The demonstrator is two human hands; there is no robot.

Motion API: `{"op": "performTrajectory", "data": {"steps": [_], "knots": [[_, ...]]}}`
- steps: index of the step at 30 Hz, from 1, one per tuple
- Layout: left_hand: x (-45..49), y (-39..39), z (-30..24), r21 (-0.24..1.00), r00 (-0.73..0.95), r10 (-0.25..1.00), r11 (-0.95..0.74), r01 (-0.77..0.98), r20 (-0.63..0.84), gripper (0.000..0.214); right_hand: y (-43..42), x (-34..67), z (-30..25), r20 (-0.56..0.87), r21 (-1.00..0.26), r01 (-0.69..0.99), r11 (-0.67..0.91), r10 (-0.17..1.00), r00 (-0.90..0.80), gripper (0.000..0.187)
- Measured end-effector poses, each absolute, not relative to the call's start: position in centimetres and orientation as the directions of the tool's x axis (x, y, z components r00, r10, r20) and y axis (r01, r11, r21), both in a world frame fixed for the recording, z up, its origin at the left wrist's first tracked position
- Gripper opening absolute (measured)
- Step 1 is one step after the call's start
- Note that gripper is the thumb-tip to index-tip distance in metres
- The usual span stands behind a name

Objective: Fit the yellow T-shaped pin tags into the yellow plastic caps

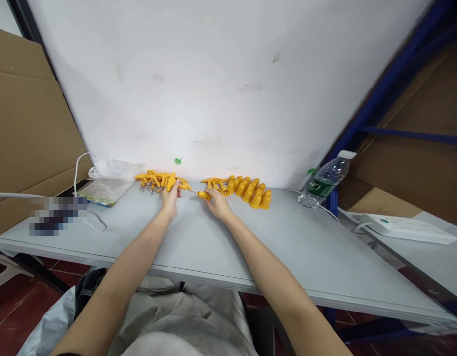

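Note:
My left hand (171,197) is closed on a yellow T-shaped plastic piece (177,184) with a small metal tip pointing right. Just to its left lies a pile of the same yellow T-shaped pieces (153,179). My right hand (218,202) pinches a small yellow cap (204,195), held a short gap from the metal tip. Behind the right hand stands a cluster of several yellow cone-shaped caps (250,190) along the far edge of the grey table (287,247).
A clear plastic bag (107,185) and a white cable (80,165) lie at the table's far left. A water bottle (326,179) lies tilted at the far right. A white power strip (406,227) rests on the neighbouring table. A white wall panel rises behind; cardboard stands on both sides.

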State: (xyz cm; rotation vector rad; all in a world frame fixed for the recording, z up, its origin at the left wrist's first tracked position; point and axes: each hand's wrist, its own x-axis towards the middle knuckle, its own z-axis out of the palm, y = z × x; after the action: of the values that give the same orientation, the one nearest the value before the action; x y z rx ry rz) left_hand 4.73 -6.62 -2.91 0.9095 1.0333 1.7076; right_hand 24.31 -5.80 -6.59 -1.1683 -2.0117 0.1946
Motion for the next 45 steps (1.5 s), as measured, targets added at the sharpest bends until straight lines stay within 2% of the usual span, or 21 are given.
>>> {"op": "performTrajectory", "data": {"steps": [7, 12, 15, 18, 21, 24, 26, 30, 35, 37, 40, 45], "knots": [[4.3, -6.9, -2.8, 0.933, -0.214, 0.973, -0.151, -0.327, 0.082, 0.032, -6.2, 24.1, -6.2, 0.549, -0.500, 0.661, 0.559, 0.795, -0.257, 0.029], [4.9, -7.2, -2.5, 0.921, -0.022, 0.999, -0.030, -0.388, 0.023, 0.048, -6.5, 23.9, -5.6, 0.570, -0.499, 0.641, 0.583, 0.778, -0.263, 0.030], [5.2, -7.2, -2.8, 0.948, -0.036, 0.999, -0.010, -0.317, -0.001, 0.046, -6.7, 24.0, -5.4, 0.591, -0.506, 0.622, 0.597, 0.765, -0.255, 0.032], [5.1, -6.9, -3.2, 0.988, -0.131, 0.991, -0.056, -0.146, 0.037, 0.042, -6.5, 24.2, -5.4, 0.600, -0.533, 0.594, 0.602, 0.765, -0.236, 0.032], [4.5, -6.9, -3.5, 0.975, -0.166, 0.966, -0.178, 0.132, 0.199, 0.045, -6.1, 24.3, -5.8, 0.585, -0.602, 0.547, 0.582, 0.788, -0.194, 0.034], [3.9, -7.1, -3.7, 0.866, -0.063, 0.921, -0.335, 0.372, 0.384, 0.048, -5.5, 24.4, -6.1, 0.559, -0.695, 0.485, 0.531, 0.823, -0.100, 0.042], [3.7, -7.1, -3.8, 0.798, 0.033, 0.897, -0.409, 0.442, 0.441, 0.050, -5.2, 24.6, -6.1, 0.522, -0.759, 0.436, 0.483, 0.852, -0.037, 0.047], [3.6, -6.9, -4.3, 0.760, 0.153, 0.895, -0.438, 0.481, 0.419, 0.050, -5.4, 25.2, -5.5, 0.437, -0.851, 0.331, 0.408, 0.899, 0.017, 0.054], [3.2, -6.2, -4.9, 0.765, 0.163, 0.906, -0.419, 0.490, 0.391, 0.046, -6.5, 26.1, -4.2, 0.347, -0.900, 0.217, 0.377, 0.923, -0.165, 0.061], [3.1, -6.1, -5.1, 0.763, 0.180, 0.902, -0.429, 0.484, 0.392, 0.046, -7.0, 26.5, -3.7, 0.329, -0.900, 0.228, 0.371, 0.923, -0.201, 0.058], [3.0, -6.1, -5.2, 0.743, 0.213, 0.891, -0.451, 0.495, 0.400, 0.045, -7.4, 26.7, -3.1, 0.293, -0.888, 0.312, 0.339, 0.938, -0.186, 0.050], [3.2, -6.4, -5.0, 0.706, 0.239, 0.873, -0.485, 0.516, 0.426, 0.045, -7.7, 25.7, -2.9, 0.108, -0.957, 0.267, 0.116, 0.993, -0.047, 0.061]]}}
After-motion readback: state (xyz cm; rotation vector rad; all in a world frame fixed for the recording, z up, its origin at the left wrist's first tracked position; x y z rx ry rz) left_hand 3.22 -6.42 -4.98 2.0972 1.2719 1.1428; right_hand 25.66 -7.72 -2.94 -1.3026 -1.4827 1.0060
